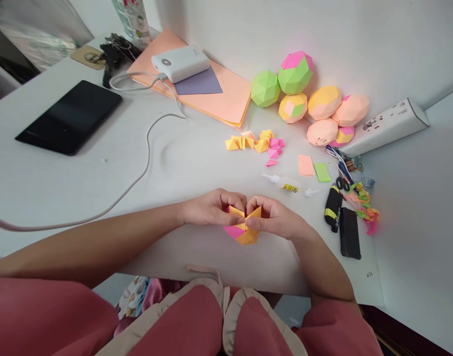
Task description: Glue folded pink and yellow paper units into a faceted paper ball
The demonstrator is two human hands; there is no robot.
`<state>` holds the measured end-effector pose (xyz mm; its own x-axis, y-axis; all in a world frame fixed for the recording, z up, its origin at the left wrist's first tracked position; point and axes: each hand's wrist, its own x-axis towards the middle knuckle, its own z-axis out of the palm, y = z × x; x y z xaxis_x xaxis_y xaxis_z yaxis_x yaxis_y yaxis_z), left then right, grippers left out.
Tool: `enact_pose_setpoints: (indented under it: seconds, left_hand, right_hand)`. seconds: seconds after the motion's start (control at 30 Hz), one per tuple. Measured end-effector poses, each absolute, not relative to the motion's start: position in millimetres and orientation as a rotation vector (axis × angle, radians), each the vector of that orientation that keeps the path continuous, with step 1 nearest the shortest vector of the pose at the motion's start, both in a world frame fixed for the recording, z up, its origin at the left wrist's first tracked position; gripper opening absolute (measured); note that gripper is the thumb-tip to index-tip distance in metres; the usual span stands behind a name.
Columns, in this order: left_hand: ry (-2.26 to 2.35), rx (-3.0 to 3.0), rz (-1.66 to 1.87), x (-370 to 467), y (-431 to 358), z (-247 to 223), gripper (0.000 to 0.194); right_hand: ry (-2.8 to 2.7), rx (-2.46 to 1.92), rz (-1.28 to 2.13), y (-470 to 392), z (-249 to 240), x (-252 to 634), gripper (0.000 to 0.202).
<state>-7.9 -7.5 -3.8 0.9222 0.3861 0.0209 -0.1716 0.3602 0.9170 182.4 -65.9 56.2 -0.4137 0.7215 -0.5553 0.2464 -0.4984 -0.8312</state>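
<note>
Near the front of the white table, both of my hands pinch a partly open folded-paper ball [247, 237] made of orange and pink pieces. My left hand [217, 207] grips its left side, with thumb and fingers closed on the upper edge. On the right side, my right hand [276, 216] presses an orange flap between thumb and fingers. The fingertips of both hands almost meet at the top. A white glue bottle [283, 183] lies just beyond my right hand, its cap [311, 192] beside it. Small folded orange and pink paper pieces [261, 143] are heaped farther back.
Several finished paper balls [265, 89] stand against the wall. Peach and green paper squares [306, 165] lie at right, near scissors [342, 184], a cutter [333, 205] and a black case [350, 232]. A white power bank [182, 63] with cable, paper sheets [226, 101] and a black tablet [70, 118] occupy the left.
</note>
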Motion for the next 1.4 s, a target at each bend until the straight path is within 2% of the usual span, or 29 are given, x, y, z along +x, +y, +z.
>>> enact_pose_setpoints:
  seconds: [0.3, 0.53, 0.67, 1.27, 1.4]
  left_hand:
    - [0.240, 1.153, 0.399, -8, -5, -4, 0.011]
    - [0.303, 1.206, 0.370, -8, -6, 1, 0.031]
    - [0.344, 1.265, 0.353, -8, -9, 4, 0.037]
    - [0.502, 1.294, 0.359, -5, -13, 8, 0.038]
    - [0.552, 1.233, 0.362, -4, -15, 12, 0.040]
  right_hand:
    - [-1.215, -1.472, 1.968, -59, 56, 195, 0.029]
    - [-1.235, -1.523, 1.920, -59, 53, 192, 0.029]
    - [-1.260, -1.525, 1.900, -60, 53, 189, 0.029]
    - [-1.204, -1.524, 1.749, -65, 49, 176, 0.030]
    - [-1.092, -1.448, 1.876, -62, 46, 177, 0.027]
